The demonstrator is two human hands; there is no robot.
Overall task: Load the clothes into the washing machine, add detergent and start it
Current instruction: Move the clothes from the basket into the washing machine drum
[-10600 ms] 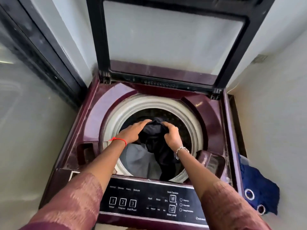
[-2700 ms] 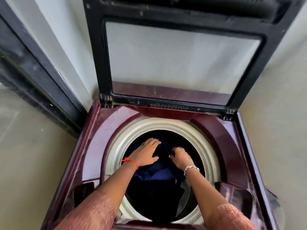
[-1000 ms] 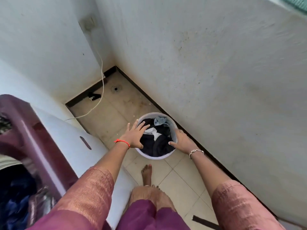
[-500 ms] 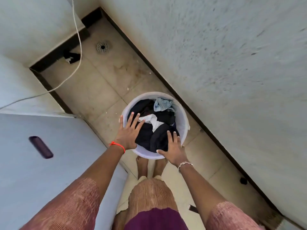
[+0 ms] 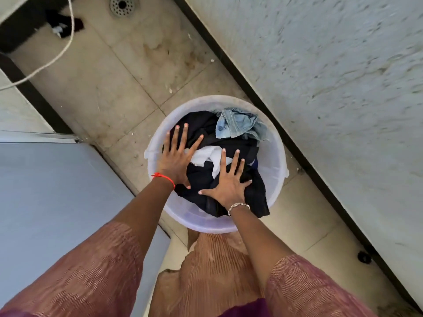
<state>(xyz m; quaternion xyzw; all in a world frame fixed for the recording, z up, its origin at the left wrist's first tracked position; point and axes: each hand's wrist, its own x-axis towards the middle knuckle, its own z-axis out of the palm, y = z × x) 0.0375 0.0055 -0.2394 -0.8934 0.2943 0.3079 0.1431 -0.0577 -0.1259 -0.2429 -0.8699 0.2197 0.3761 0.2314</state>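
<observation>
Dark clothes [image 5: 201,177] fill the tub [image 5: 274,156]. My left hand [image 5: 176,161] and right hand [image 5: 229,181] spread over them, fingers straight, gripping nothing; denim [image 5: 238,125] lies just beyond the right hand.

Translucent plastic bucket [image 5: 275,161]; cloth clothes [image 5: 229,143]; rough wall [image 5: 332,65].

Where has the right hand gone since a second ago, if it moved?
Yes. The right hand moved from the bucket rim inward, onto the clothes.
</observation>
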